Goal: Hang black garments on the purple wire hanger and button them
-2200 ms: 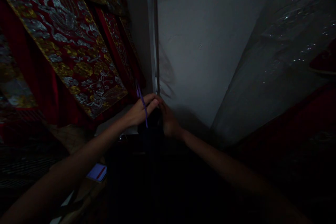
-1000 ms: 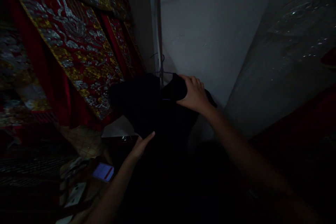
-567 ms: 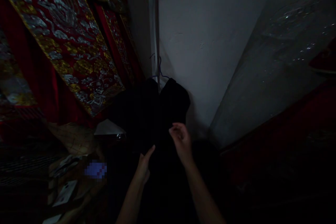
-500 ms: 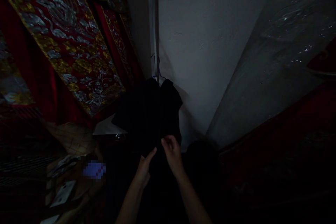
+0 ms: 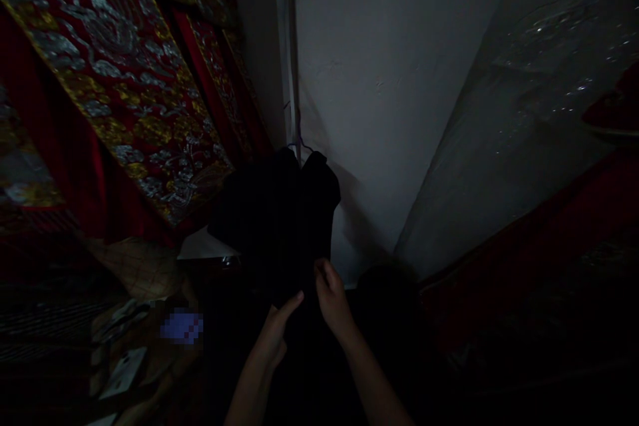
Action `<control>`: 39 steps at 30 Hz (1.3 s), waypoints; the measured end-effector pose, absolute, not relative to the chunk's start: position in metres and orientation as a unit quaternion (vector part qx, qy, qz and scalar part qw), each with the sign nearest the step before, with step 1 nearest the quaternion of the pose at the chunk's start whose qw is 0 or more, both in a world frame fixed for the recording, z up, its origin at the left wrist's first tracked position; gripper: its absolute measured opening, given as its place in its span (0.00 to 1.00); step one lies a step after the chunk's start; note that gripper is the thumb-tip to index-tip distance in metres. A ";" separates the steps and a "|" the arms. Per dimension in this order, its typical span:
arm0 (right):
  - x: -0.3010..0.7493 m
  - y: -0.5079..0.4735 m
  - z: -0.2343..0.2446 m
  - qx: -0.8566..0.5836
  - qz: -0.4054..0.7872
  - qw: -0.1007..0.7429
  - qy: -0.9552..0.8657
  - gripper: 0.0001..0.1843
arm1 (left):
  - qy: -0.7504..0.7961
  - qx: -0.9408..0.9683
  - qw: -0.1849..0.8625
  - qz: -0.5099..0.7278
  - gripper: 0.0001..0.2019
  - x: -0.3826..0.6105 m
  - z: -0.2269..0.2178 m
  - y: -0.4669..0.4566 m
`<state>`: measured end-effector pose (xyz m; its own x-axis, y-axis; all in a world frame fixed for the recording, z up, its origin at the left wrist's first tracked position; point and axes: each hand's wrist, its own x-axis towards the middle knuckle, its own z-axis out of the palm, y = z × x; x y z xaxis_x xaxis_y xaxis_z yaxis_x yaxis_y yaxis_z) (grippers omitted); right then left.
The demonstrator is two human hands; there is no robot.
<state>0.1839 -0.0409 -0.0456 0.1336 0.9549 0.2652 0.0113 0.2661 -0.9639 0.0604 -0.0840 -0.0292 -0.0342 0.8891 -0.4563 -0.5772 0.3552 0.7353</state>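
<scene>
Cloth (image 5: 289, 219), matte black, drapes a thin hanger (image 5: 305, 145).

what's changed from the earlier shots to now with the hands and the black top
The right hand has left the shoulder of the black top and dropped to its front, near the left hand, which sits slightly lower too. The top's picture-right side has drawn inward. What either hand grips is too dark to tell. The top stays on the purple hanger at the pale pole.
</scene>
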 end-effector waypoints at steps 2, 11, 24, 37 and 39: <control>0.183 -0.042 -0.043 -0.466 0.408 0.586 -0.522 0.14 | 0.482 0.163 0.678 0.531 0.22 0.060 -0.028 -0.085; 0.197 -0.050 -0.021 -0.435 0.523 0.563 -0.469 0.13 | 0.519 0.205 0.586 0.587 0.24 0.049 -0.040 -0.073; 0.182 -0.069 0.000 -0.411 0.618 0.516 -0.428 0.18 | 0.506 0.523 0.330 0.602 0.17 0.061 -0.045 -0.072; 0.207 0.004 0.064 -0.398 0.560 0.565 -0.458 0.16 | 0.467 0.601 0.278 0.586 0.06 0.082 -0.049 -0.062; 0.211 0.032 0.098 -0.381 0.543 0.601 -0.446 0.14 | 0.464 0.608 0.299 0.571 0.06 0.087 -0.057 -0.058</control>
<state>0.2114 0.0317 0.0980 0.0126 0.9924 0.1225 -0.3135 0.1202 -0.9419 0.0867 -0.0582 -0.0568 -0.0824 0.9055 0.4163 0.2216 -0.3907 0.8935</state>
